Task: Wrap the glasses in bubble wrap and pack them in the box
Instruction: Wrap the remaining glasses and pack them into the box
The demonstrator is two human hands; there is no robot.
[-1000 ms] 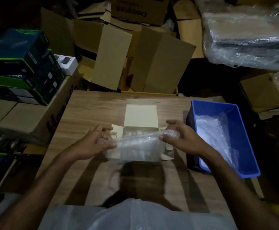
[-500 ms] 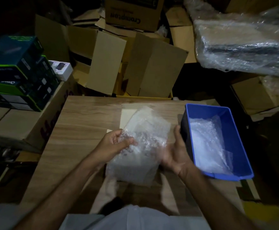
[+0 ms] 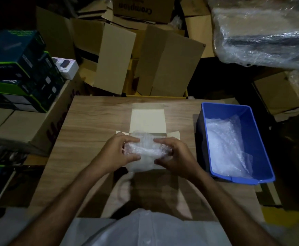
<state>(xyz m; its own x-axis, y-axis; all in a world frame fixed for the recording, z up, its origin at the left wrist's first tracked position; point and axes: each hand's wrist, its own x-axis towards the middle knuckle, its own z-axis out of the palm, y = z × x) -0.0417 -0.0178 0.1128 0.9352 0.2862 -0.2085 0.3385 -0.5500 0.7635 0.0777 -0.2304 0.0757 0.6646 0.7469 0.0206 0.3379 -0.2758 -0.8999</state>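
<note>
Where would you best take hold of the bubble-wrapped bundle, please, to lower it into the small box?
Probably by its two short ends, one from each side, as the left hand and right hand do now. The bubble-wrapped bundle lies crosswise over the open box, and its loose wrap hangs below.

My two bare forearms reach forward and converge toward the middle. My left hand point(image 3: 120, 153) is curled with the fingers on top and the thumb beneath, closed on one end of the bundle point(image 3: 144, 150). My right hand point(image 3: 173, 155) mirrors it, clamped on the other end, knuckles up.
</note>
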